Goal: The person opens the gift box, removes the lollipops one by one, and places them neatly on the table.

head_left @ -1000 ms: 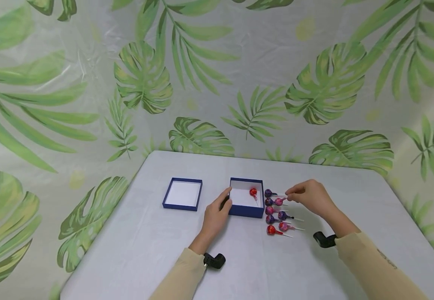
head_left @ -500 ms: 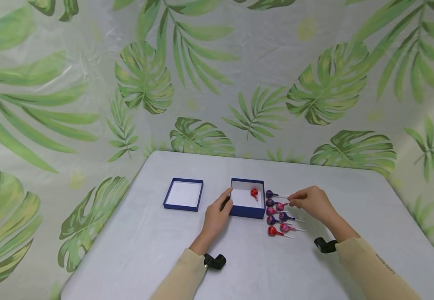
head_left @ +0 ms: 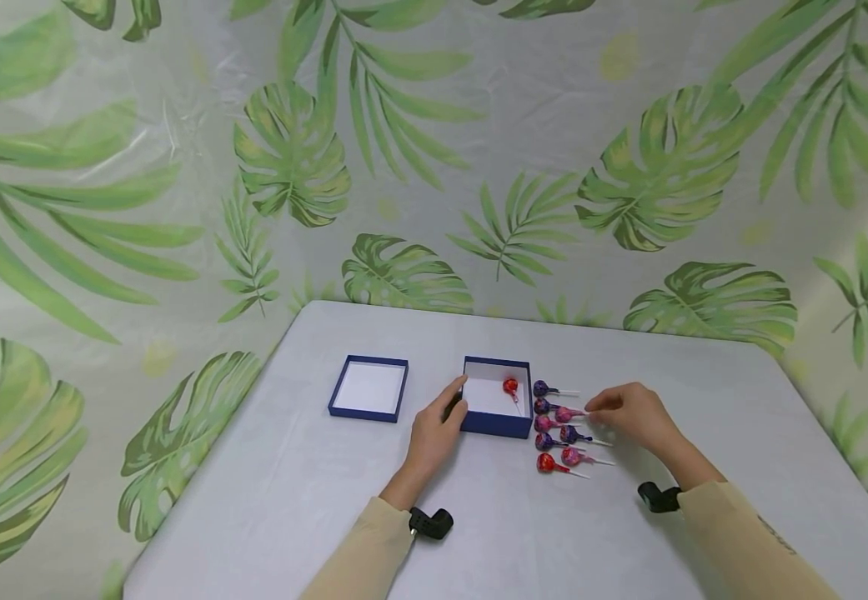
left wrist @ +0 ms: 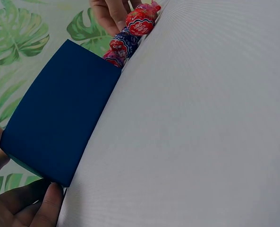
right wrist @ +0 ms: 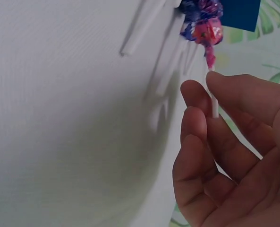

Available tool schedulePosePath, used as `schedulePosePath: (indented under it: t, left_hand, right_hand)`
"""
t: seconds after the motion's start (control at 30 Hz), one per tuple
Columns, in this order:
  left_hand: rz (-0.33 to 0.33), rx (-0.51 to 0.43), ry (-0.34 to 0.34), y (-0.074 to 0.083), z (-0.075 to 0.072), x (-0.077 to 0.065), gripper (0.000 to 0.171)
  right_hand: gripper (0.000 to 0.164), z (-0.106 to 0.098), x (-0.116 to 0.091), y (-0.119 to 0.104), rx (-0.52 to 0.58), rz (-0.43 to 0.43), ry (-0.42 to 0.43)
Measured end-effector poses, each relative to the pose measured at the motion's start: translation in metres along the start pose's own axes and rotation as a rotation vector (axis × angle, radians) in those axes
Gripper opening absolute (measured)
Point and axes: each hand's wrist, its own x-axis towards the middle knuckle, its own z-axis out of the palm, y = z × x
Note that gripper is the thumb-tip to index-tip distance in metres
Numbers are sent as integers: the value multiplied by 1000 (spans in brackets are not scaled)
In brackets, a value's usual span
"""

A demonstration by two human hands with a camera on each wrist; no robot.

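My left hand (head_left: 434, 433) holds the left side of an uncovered blue box (head_left: 495, 425) with a white inside. In the left wrist view, fingers (left wrist: 47, 203) touch the lower corner of the blue wall. One red lollipop (head_left: 510, 386) lies in the box. Right of the box, my right hand (head_left: 632, 417) pinches the white stick (right wrist: 215, 109) of a pink lollipop (head_left: 564, 414) between thumb and forefinger. That lollipop's wrapped head (right wrist: 208, 32) is close to purple-wrapped ones. Whether it touches the table I cannot tell.
A shallow blue-rimmed lid (head_left: 368, 388) lies left of the box, white inside up. Several wrapped lollipops, such as a red one (head_left: 548, 463) and a purple one (head_left: 542, 389), lie along the box's right side on the white table (head_left: 494, 525). A leaf-print sheet (head_left: 418, 200) hangs behind.
My right hand has moved a little toward me and right, lowering the pink lollipop among the others. My left hand stays at the box.
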Motion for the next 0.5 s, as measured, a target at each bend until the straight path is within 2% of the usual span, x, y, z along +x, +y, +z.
schedulePosePath:
  t: [0.5]
  left_hand:
    - [3,4,8,-2,1,1,45]
  right_hand:
    - [6,5,6,13,-33,41,-30]
